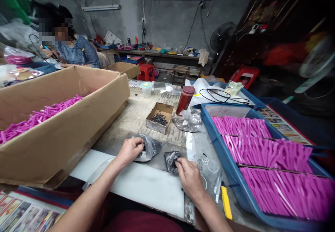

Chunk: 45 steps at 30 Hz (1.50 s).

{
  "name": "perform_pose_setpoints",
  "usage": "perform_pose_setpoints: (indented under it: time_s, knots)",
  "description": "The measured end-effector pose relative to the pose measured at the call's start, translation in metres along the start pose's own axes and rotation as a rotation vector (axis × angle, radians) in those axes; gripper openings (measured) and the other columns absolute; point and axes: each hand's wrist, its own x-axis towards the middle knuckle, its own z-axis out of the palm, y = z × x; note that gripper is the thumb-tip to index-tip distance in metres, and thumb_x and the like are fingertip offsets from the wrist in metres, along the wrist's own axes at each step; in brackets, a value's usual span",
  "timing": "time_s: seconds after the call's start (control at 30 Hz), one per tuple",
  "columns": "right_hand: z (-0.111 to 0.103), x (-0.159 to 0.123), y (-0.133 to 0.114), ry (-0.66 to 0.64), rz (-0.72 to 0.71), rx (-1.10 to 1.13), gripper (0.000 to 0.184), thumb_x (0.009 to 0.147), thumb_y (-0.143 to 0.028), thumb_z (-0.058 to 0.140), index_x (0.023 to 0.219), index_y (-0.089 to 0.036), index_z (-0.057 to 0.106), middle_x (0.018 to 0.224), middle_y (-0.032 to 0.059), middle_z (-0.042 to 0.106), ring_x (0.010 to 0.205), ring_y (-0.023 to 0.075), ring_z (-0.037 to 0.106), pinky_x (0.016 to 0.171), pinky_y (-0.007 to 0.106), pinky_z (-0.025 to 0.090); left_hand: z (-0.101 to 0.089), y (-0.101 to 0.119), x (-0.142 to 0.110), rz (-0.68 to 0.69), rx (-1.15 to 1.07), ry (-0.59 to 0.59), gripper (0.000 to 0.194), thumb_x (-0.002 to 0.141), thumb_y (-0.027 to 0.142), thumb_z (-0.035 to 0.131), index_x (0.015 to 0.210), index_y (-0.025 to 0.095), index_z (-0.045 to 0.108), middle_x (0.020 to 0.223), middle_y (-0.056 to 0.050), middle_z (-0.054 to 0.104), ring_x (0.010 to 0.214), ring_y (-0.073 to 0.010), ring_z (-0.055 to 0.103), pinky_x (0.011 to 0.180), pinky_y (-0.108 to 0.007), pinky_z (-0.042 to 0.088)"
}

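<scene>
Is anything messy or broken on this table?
Nothing looks broken or spilled. The big cardboard box sits tilted, one flap bent down, with pink pieces heaped loosely inside. The blue tray holds its pink pieces in neat rows. The left hand and right hand each touch a small plastic bag.

Two small clear plastic bags lie on the table, both near its front edge and about midway between its left and right sides. The left bag (148,148) is the larger; it lies flat and crumpled, its mouth turned toward the left, with small dark parts showing through the film. The fingers of the left hand (130,150) are at that mouth, pinching something dark. The right bag (171,160) sits just beside it, a little nearer the front edge, bunched into a rounded lump packed with small black pieces. The right hand (190,176) has its fingertips pressed into this bag's opening.
</scene>
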Motion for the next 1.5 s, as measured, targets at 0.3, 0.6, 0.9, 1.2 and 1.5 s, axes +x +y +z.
perform_pose_setpoints:
  time_s: [0.3, 0.6, 0.9, 1.2, 1.5]
  knots:
    - [-0.008, 0.003, -0.004, -0.051, 0.145, 0.156, 0.016, 0.077, -0.022, 0.037, 0.077, -0.018, 0.053, 0.067, 0.0023, 0.061, 0.064, 0.0156, 0.056, 0.057, 0.025, 0.039, 0.006, -0.004, 0.001, -0.103, -0.162, 0.017, 0.015, 0.064, 0.020, 0.042, 0.062, 0.017, 0.056, 0.046, 0.005, 0.049, 0.044, -0.0088, 0.049, 0.045, -0.017, 0.036]
    - [-0.010, 0.002, -0.006, -0.059, 0.142, 0.261, 0.020, 0.074, -0.015, 0.037, 0.083, -0.017, 0.054, 0.075, 0.0047, 0.060, 0.074, 0.0159, 0.055, 0.064, 0.026, 0.042, 0.004, -0.002, -0.001, -0.067, -0.163, 0.032, 0.015, 0.064, 0.020, 0.041, 0.060, 0.017, 0.055, 0.049, 0.005, 0.047, 0.049, -0.0090, 0.048, 0.046, -0.016, 0.034]
    - [-0.014, -0.001, -0.006, -0.049, 0.215, 0.435, 0.020, 0.073, -0.016, 0.040, 0.084, -0.017, 0.056, 0.079, 0.0045, 0.061, 0.076, 0.0162, 0.056, 0.065, 0.026, 0.044, 0.007, 0.009, -0.006, -0.138, -0.544, -0.035, 0.015, 0.065, 0.030, 0.045, 0.064, 0.015, 0.049, 0.048, 0.006, 0.038, 0.041, -0.0065, 0.035, 0.041, -0.018, 0.029]
    - [-0.014, -0.005, -0.009, -0.054, 0.350, 0.784, 0.019, 0.074, -0.019, 0.045, 0.090, -0.016, 0.055, 0.082, 0.0044, 0.061, 0.076, 0.0158, 0.056, 0.068, 0.026, 0.044, 0.036, 0.054, -0.031, -0.161, -1.028, -0.298, 0.017, 0.066, 0.030, 0.051, 0.065, 0.015, 0.044, 0.048, 0.007, 0.039, 0.041, -0.0041, 0.032, 0.040, -0.016, 0.023]
    - [-0.018, -0.005, -0.014, -0.059, 0.379, 0.942, 0.017, 0.073, -0.016, 0.045, 0.088, -0.018, 0.053, 0.076, 0.0015, 0.059, 0.070, 0.0129, 0.054, 0.064, 0.024, 0.044, 0.061, 0.070, -0.038, -0.287, -1.356, -0.445, 0.020, 0.068, 0.032, 0.052, 0.071, 0.016, 0.041, 0.062, 0.003, 0.048, 0.041, -0.0029, 0.037, 0.038, -0.015, 0.019]
